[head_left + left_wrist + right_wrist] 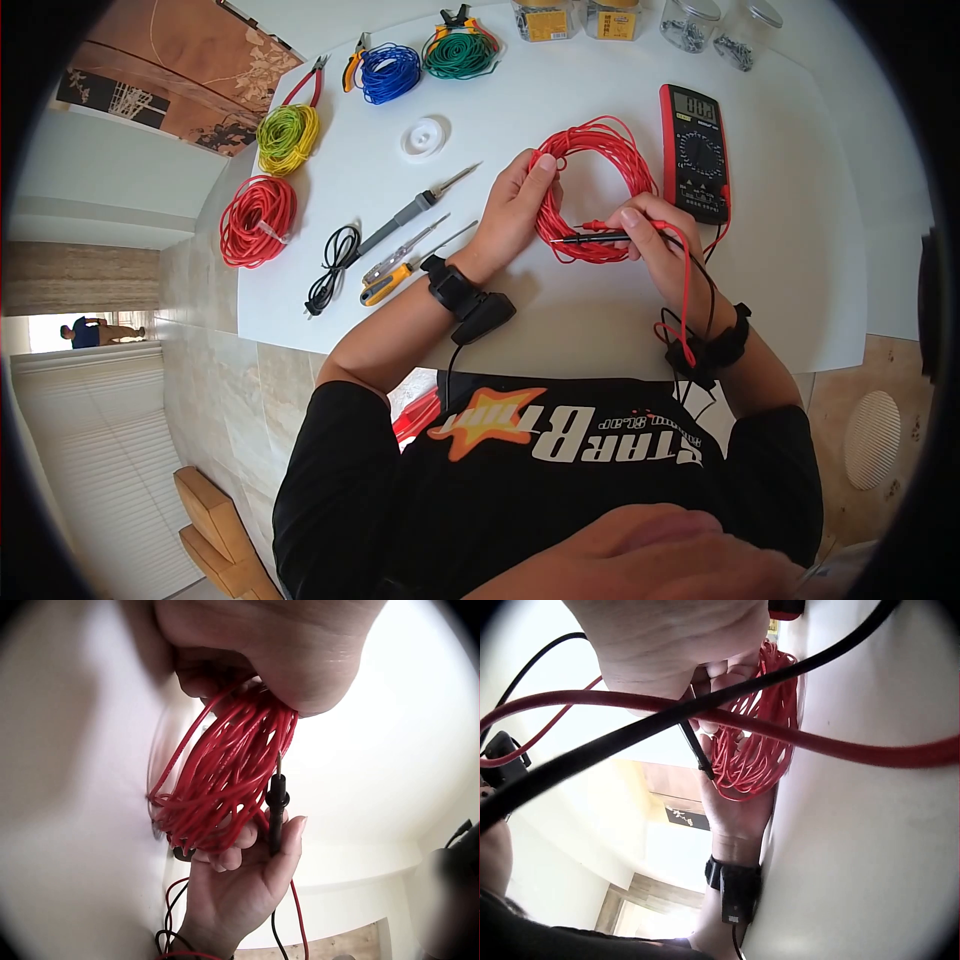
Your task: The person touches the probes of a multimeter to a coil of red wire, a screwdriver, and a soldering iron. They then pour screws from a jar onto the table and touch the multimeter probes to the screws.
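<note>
Between both hands is a coil of red wire (627, 160). My left hand (512, 215) grips its left side, thumb on top. My right hand (665, 245) is at the coil's lower right, pinching a black test probe (590, 238) and a red test probe (592, 226), which point left across the loops. In the left wrist view, the black probe (277, 795) has its metal tip right beside the red strands (225, 772), and right-hand fingers are partly behind the coil. The probe leads run to a red-and-black multimeter (697, 150) with digits on its display.
Left of the hands lie a soldering iron (405, 215), a yellow-handled screwdriver (385, 287) and a white spool (423, 139). Further off are red (257, 222), yellow-green (287, 138), blue (390, 74) and green wire coils (460, 55), with pliers. Several jars (690, 25) stand along the back.
</note>
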Available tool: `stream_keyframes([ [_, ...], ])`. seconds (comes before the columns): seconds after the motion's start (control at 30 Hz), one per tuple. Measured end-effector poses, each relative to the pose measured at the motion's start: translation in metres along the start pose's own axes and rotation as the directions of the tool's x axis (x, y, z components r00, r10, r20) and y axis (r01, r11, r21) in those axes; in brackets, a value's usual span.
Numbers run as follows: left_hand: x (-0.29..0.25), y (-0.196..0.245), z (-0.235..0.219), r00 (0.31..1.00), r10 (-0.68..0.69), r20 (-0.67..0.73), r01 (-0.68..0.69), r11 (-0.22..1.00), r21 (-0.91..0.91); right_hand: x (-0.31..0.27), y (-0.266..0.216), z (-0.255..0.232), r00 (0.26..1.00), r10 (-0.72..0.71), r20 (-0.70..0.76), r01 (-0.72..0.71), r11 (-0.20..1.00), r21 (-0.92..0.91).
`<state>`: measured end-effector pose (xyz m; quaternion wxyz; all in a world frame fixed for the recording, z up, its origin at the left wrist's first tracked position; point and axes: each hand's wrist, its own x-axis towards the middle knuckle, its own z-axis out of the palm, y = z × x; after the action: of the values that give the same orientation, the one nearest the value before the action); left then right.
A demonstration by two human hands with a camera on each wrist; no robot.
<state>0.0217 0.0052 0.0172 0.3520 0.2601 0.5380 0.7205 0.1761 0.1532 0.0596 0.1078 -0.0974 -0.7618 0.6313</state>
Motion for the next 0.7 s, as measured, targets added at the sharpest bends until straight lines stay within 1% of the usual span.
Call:
stream_keyframes([
  [0.2,0.0007,-0.0018,-0.0008,1.0,0.004,-0.002,-0.004,1.0,-0.004,-0.0002,0.0002,-0.001,1.0,-0.02,-0.004,0.02,1.0,-0.01],
  [0.27,0.0005,-0.0014,-0.0007,1.0,0.001,0.002,-0.001,1.0,-0.001,-0.0002,0.0001,-0.0028,0.999,-0.005,0.034,0.007,0.999,-0.044],
  [0.5,0.0006,-0.0016,-0.0002,1.0,0.002,-0.001,-0.002,1.0,-0.016,-0.0001,0.0009,-0.0015,1.0,0.0,0.031,0.001,0.999,-0.035],
  [0.57,0.0006,-0.0019,-0.0003,1.0,-0.002,-0.004,0.002,1.0,-0.014,-0.0001,0.002,0.0007,1.0,-0.021,-0.009,0.021,1.0,0.009],
  [0.7,0.0005,-0.0014,0.0005,1.0,0.006,-0.008,-0.006,1.0,-0.005,0.0,0.0014,0.0005,0.999,-0.03,-0.014,0.03,1.0,0.003],
])
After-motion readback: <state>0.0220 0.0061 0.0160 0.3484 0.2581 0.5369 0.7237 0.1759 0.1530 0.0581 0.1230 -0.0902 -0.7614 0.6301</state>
